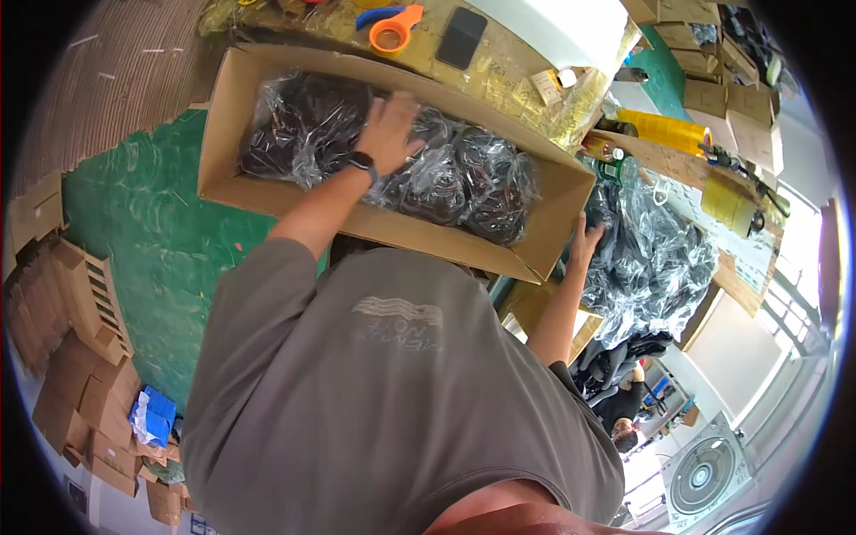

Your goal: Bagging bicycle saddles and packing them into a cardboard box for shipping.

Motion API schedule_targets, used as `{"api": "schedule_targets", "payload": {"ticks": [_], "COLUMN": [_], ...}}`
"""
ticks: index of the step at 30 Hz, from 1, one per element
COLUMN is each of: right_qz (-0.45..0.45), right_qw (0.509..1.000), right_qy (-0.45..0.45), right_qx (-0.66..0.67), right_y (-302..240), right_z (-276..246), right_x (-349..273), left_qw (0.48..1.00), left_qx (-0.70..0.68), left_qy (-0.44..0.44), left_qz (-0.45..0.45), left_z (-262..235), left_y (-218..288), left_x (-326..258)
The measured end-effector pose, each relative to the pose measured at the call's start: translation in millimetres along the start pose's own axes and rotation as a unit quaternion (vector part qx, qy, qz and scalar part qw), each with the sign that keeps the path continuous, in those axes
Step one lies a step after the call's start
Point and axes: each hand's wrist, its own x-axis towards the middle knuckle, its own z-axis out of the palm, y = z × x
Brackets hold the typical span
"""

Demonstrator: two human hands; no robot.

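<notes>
**Hands at the open carton**

While you leaned over the cardboard box (223,134), your left hand (390,129) lay open, fingers spread, pressing the clear-bagged black bundles (464,174) inside at twelve o'clock. Your right hand (586,239), at two o'clock, rested flat and open against the box's end, beside a heap of plastic bags (655,259).

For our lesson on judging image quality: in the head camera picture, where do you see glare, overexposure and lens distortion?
Head view: glare streaks the clear plastic bags in the cardboard box under the left hand; the windows at the right are blown out white; the fisheye bends the box's edges and darkens the corners; the right hand at the box's end looks slightly soft.
</notes>
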Motion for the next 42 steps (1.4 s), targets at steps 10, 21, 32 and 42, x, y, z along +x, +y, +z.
{"api": "schedule_targets", "payload": {"ticks": [10,21,32,42], "right_qz": [0.019,0.037,-0.018,-0.246], "right_qw": [0.932,0.902,0.834,0.807], "right_qy": [-0.050,-0.089,-0.469,-0.340], "right_qx": [-0.358,-0.420,-0.291,-0.416], "right_y": [1.6,5.4,-42.8,-85.6], "right_z": [185.6,219.1,110.8,117.6], "right_x": [-34.0,-48.5,-79.2,-48.2], "left_qw": [0.992,0.874,0.899,0.998], "left_qx": [0.043,-0.028,-0.237,-0.019], "left_qy": [0.080,0.156,-0.335,-0.063], "left_qz": [-0.092,-0.459,-0.153,0.023], "left_z": [21.9,-160.3,-94.6,-124.2], "left_y": [-119.1,-228.0,-179.8,-172.2], "left_x": [-80.8,-134.4,-132.8,-80.5]}}
